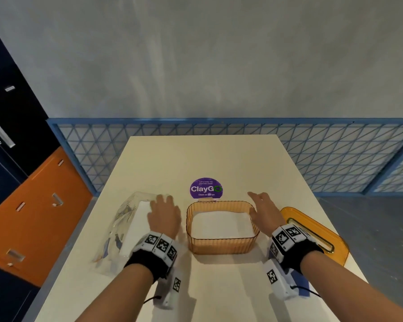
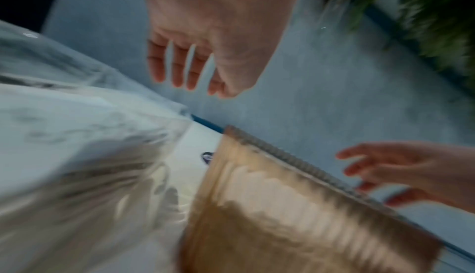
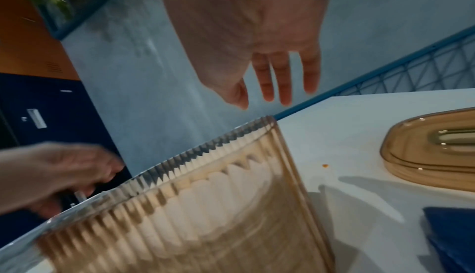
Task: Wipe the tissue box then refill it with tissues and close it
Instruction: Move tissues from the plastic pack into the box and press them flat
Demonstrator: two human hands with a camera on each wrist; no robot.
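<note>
The amber ribbed tissue box (image 1: pixel 220 245) (image 2: pixel 295 216) (image 3: pixel 205 206) stands open in the middle of the table with a white stack of tissues (image 1: pixel 221 225) inside. Its amber lid (image 1: pixel 316 231) (image 3: pixel 432 149), with a slot, lies flat to the right. A clear plastic tissue pack (image 1: pixel 126 226) (image 2: pixel 77 145) lies to the left. My left hand (image 1: pixel 164 213) (image 2: pixel 195 68) hovers over the pack's far end, fingers relaxed and holding nothing. My right hand (image 1: pixel 263 209) (image 3: pixel 272 78) hangs open beside the box's right rim, apart from it.
A purple round "ClayGo" sticker (image 1: pixel 206 188) sits just behind the box. A dark blue cloth (image 3: pixel 452 236) lies near the front right, under my right wrist. Blue mesh railing (image 1: pixel 335 159) runs behind the table; orange and navy lockers (image 1: pixel 33 205) stand left.
</note>
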